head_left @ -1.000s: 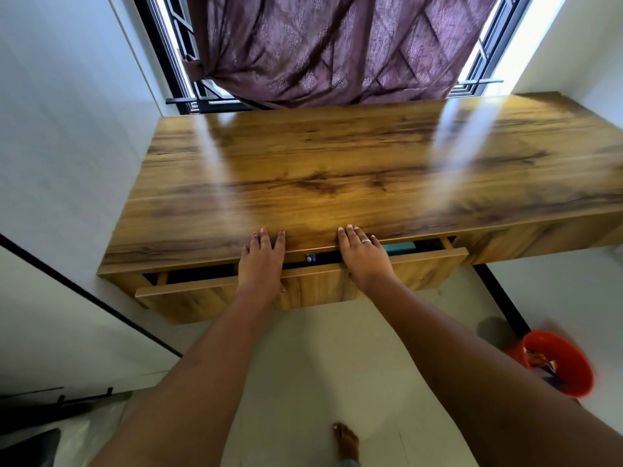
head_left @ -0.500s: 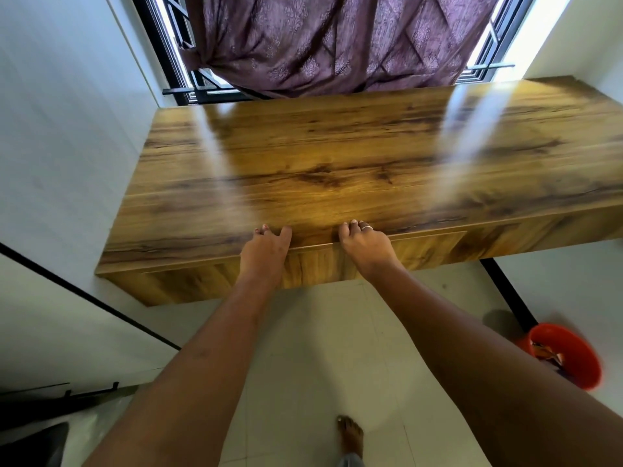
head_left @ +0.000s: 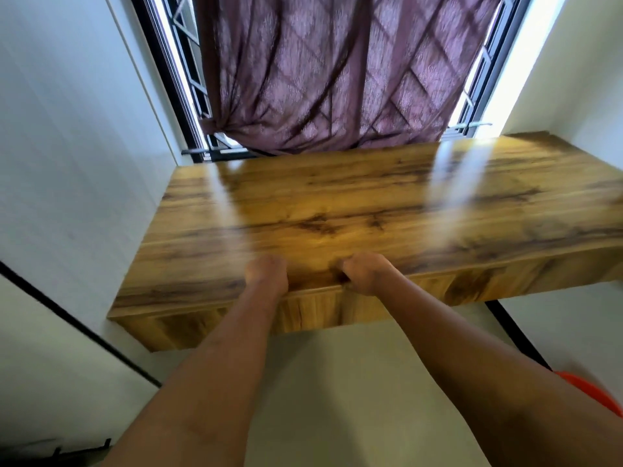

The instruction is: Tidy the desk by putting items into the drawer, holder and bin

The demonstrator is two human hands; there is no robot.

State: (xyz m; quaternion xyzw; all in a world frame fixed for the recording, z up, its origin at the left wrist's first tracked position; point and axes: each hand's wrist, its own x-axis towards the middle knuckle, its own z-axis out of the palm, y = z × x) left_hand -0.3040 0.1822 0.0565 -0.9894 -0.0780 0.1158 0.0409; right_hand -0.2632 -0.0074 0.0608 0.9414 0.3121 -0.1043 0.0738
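The wooden desk (head_left: 387,203) has a bare, glossy top. Its drawer front (head_left: 313,313) sits flush under the front edge, closed, so the contents are hidden. My left hand (head_left: 266,274) and my right hand (head_left: 365,273) rest side by side at the desk's front edge, just above the drawer front. Both have their fingers curled in like fists and hold nothing. The picture is slightly blurred. An orange bin (head_left: 593,394) shows at the lower right on the floor, partly hidden behind my right forearm.
A purple curtain (head_left: 337,72) hangs over the window behind the desk. White walls close in on the left and the right of the desk. Pale floor lies below the desk, and a dark object (head_left: 81,448) sits at the lower left.
The drawer, slightly open a second ago, has been pushed shut. My fingers were flat on its front and are now curled. The view has tilted upward.
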